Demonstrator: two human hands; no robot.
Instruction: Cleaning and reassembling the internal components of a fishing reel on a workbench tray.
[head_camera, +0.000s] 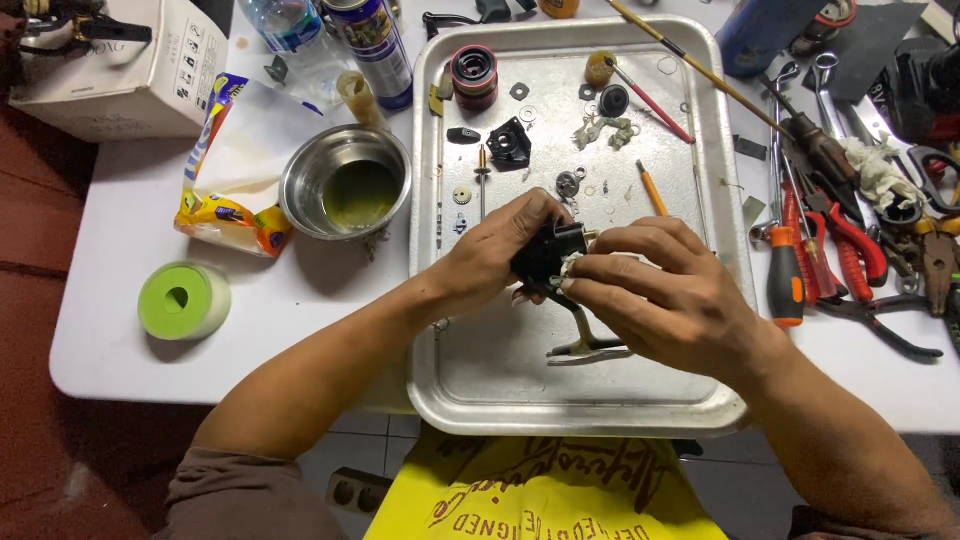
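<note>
Black reel body (545, 250) between both grips (over tray (560, 400))

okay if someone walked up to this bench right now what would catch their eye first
Probably the two hands meeting over the metal tray: the left hand and right hand both grip a small black mechanical part at the tray's middle. Small parts lie scattered over the tray's far half. To the right sits a heap of red-handled pliers, and to the left a steel bowl and a green tape roll.
</note>
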